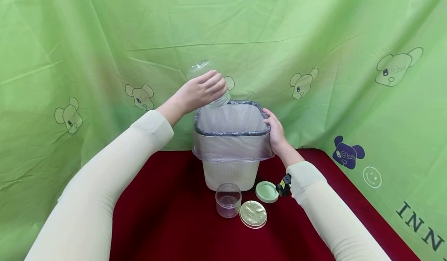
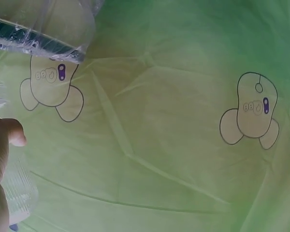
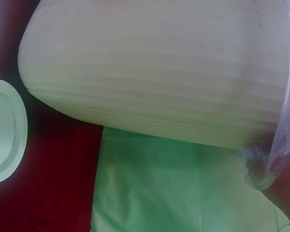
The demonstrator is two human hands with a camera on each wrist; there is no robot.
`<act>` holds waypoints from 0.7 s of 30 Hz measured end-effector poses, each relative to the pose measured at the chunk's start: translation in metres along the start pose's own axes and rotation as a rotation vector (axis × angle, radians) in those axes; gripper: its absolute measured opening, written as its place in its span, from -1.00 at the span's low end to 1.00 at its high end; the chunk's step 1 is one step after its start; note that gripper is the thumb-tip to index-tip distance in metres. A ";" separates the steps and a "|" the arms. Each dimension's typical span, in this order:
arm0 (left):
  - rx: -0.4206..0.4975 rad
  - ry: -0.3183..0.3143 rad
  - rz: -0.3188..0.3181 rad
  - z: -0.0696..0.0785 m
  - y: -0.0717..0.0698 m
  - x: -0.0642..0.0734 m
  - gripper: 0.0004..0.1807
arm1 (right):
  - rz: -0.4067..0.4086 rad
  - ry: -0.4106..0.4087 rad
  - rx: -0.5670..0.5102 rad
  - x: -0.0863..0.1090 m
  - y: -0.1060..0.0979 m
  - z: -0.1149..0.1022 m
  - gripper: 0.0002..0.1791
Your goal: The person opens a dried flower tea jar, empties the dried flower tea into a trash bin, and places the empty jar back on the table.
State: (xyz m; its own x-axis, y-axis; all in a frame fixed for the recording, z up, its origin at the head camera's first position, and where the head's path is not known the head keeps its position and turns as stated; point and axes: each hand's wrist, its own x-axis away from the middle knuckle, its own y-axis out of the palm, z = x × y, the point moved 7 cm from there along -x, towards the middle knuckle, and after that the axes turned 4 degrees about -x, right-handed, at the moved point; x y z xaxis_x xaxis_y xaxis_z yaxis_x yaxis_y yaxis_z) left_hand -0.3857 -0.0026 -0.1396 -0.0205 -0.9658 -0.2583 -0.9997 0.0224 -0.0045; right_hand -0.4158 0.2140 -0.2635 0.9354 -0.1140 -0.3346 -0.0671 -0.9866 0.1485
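My left hand (image 1: 206,88) grips a clear ribbed jar (image 1: 200,67), tilted with its lower end above the near-left part of the bin's opening. In the left wrist view, part of the jar (image 2: 19,191) shows below the thumb. With my right hand (image 1: 276,134) I hold the right rim of a white trash bin (image 1: 230,173). A thin translucent bag (image 1: 232,148) lines the bin and folds down over its outside. The jar's contents, if any, cannot be made out.
In front of the bin, a clear open container (image 1: 228,200) stands on the dark red cloth (image 1: 167,214). Beside it lie a gold foil-like lid (image 1: 253,213) and a pale green lid (image 1: 267,192). A green printed curtain (image 1: 262,28) hangs close behind.
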 end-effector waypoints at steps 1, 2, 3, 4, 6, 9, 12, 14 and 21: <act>0.030 -0.025 -0.005 -0.002 0.000 0.002 -0.60 | -0.002 0.003 0.000 0.000 0.000 0.000 -0.37; 0.056 -0.052 -0.007 -0.005 -0.001 0.003 -0.59 | -0.002 0.003 -0.001 0.000 0.000 0.000 -0.37; 0.083 -0.082 -0.004 -0.007 -0.001 0.005 -0.60 | -0.001 0.004 0.000 0.000 0.000 0.000 -0.37; 0.108 -0.112 -0.002 -0.009 -0.001 0.007 -0.60 | -0.001 0.004 0.001 0.001 0.000 0.000 -0.37; 0.145 -0.166 0.002 -0.013 -0.001 0.011 -0.60 | 0.002 0.003 0.001 0.001 0.000 -0.001 -0.37; 0.173 -0.223 0.005 -0.016 0.000 0.016 -0.59 | 0.007 0.003 -0.005 0.001 -0.001 -0.001 -0.37; 0.206 -0.269 -0.017 -0.017 0.002 0.020 -0.53 | 0.012 0.003 -0.007 0.000 -0.002 -0.001 -0.36; 0.245 -0.313 -0.037 -0.018 0.003 0.024 -0.50 | 0.014 0.005 -0.005 0.000 -0.002 -0.001 -0.36; 0.346 -0.451 -0.090 -0.021 0.003 0.038 -0.51 | 0.008 0.007 0.001 -0.001 -0.003 0.001 -0.36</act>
State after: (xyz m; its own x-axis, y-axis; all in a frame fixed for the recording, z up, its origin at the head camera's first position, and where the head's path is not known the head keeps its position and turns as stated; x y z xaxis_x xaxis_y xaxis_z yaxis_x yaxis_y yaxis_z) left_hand -0.3899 -0.0448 -0.1293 0.1469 -0.7640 -0.6283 -0.9342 0.1015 -0.3419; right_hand -0.4166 0.2167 -0.2649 0.9372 -0.1212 -0.3270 -0.0751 -0.9858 0.1502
